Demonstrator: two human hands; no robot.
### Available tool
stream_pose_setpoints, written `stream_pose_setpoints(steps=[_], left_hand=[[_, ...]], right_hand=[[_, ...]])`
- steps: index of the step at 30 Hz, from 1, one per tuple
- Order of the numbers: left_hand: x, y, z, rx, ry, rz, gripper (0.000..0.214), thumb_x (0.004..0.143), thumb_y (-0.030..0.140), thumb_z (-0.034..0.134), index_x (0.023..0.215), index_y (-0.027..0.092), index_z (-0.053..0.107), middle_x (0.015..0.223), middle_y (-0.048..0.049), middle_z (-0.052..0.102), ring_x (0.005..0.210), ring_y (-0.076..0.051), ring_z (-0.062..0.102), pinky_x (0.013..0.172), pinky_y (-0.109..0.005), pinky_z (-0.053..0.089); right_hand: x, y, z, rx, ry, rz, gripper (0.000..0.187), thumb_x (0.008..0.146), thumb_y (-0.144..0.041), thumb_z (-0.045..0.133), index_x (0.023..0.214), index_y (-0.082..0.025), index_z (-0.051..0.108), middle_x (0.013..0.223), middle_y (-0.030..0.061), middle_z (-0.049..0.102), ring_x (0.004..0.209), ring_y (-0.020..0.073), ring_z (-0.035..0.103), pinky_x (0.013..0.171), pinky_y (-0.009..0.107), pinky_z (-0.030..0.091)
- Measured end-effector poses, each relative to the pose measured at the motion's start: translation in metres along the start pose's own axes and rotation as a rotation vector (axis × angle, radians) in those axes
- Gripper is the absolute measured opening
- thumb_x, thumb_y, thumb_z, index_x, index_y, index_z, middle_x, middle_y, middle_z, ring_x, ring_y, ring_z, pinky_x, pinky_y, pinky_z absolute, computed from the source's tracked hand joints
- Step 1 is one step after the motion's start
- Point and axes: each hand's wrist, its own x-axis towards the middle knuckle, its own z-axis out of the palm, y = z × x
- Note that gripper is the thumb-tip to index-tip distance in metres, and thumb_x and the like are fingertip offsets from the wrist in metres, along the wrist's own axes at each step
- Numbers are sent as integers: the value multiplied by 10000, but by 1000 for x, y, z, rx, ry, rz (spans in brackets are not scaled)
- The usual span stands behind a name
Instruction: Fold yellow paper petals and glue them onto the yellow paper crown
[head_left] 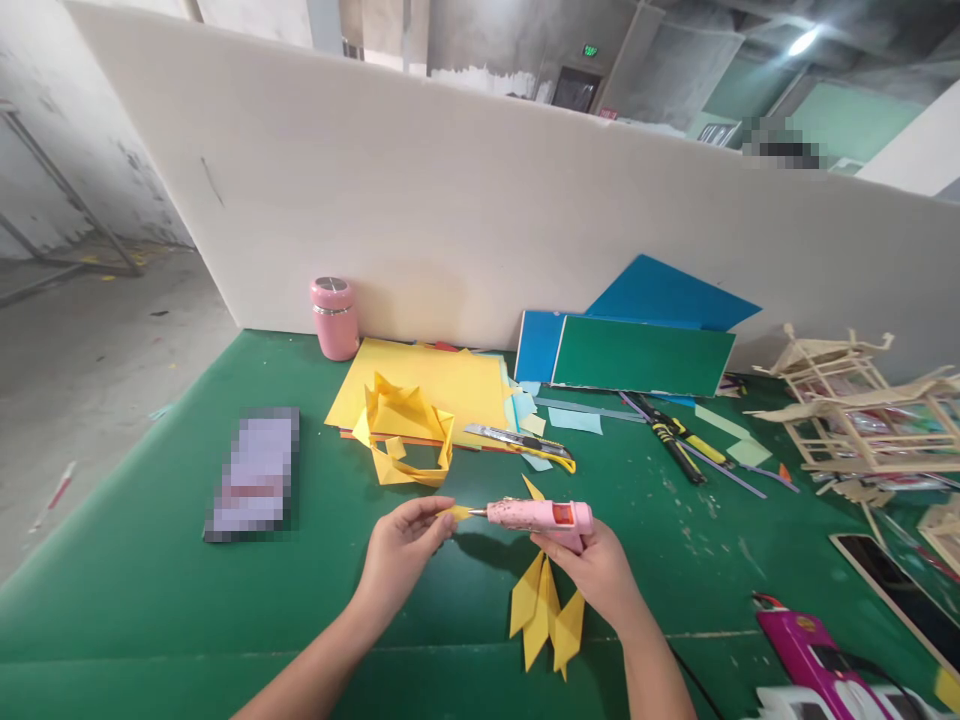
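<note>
Between thumb and fingers, my left hand pinches a small folded yellow paper piece. My right hand grips a pink hot glue gun, its metal nozzle pointing left and meeting the paper's edge; whether glue is coming out cannot be made out. Under and beside the right hand lie several folded yellow paper pieces with pointed ends. Farther back, a ring of folded yellow paper with a zigzag rim rests partly on a stack of yellow paper sheets.
A utility knife lies beyond the glue gun, with paper scraps around it. A pink flask stands by the white partition. To the right are black-yellow tools, wooden stick models, a phone and a magenta device.
</note>
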Motion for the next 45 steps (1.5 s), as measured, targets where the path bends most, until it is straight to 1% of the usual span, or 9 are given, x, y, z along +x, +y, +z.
stream_pose_setpoints(steps=[7, 11, 15, 19, 25, 29, 35, 41, 45], left_hand=[[-1, 2, 1, -1, 16, -10, 281, 485, 341, 830, 706, 193, 740, 660, -24, 741, 640, -193, 693, 617, -259, 571], [-2, 3, 1, -3, 20, -21, 294, 477, 358, 828, 700, 188, 739, 657, -21, 741, 635, -188, 693, 627, -255, 573], [-2, 5, 1, -3, 19, -34, 323, 474, 373, 827, 717, 178, 741, 671, -24, 744, 642, -184, 693, 626, -247, 571], [-2, 4, 1, -8, 15, -53, 336, 471, 381, 831, 722, 176, 742, 661, -25, 742, 641, -181, 689, 609, -237, 564], [-2, 4, 0, -27, 14, -75, 348, 474, 378, 835, 738, 171, 741, 644, -20, 733, 625, -158, 673, 598, -215, 545], [-2, 5, 0, -38, 13, -84, 353, 478, 377, 833, 746, 165, 741, 642, -21, 729, 618, -145, 662, 601, -208, 535], [-2, 6, 0, -50, 21, -95, 374, 466, 395, 835, 745, 164, 742, 637, -24, 727, 610, -150, 657, 601, -222, 532], [-3, 8, 0, -51, 23, -100, 391, 456, 413, 835, 743, 164, 741, 632, -25, 725, 615, -147, 657, 619, -221, 529], [-3, 9, -1, -45, 22, -91, 402, 465, 426, 830, 752, 159, 741, 654, -35, 730, 618, -162, 663, 625, -244, 535]], right_hand=[[-1, 9, 3, -97, 68, 16, 204, 698, -371, 651, 773, -189, 707, 820, 86, 748, 777, 298, 692, 697, 372, 538], [0, 15, 4, -132, 64, 21, 235, 715, -394, 637, 794, -185, 707, 844, 92, 746, 791, 300, 688, 709, 378, 530], [1, 17, 4, -125, 12, 1, 266, 744, -409, 622, 860, -192, 721, 908, 94, 745, 852, 306, 681, 759, 386, 524], [2, 17, 3, -120, -55, -51, 253, 795, -392, 594, 929, -225, 729, 997, 74, 734, 934, 300, 670, 825, 381, 513], [3, 18, 3, -146, -9, -67, 273, 787, -429, 601, 904, -223, 736, 947, 78, 745, 894, 305, 686, 773, 374, 538], [4, 19, 2, -139, -15, -80, 264, 786, -419, 598, 900, -223, 732, 957, 76, 744, 880, 292, 691, 752, 359, 544], [4, 23, 1, -148, 21, -46, 317, 759, -465, 601, 889, -208, 735, 940, 92, 745, 875, 304, 687, 770, 382, 535], [4, 21, -2, -151, 42, -18, 325, 749, -479, 598, 877, -209, 726, 927, 91, 748, 861, 309, 690, 731, 380, 539], [5, 18, -5, -175, 6, -20, 319, 772, -472, 580, 904, -216, 717, 957, 89, 742, 880, 301, 687, 732, 370, 539]])
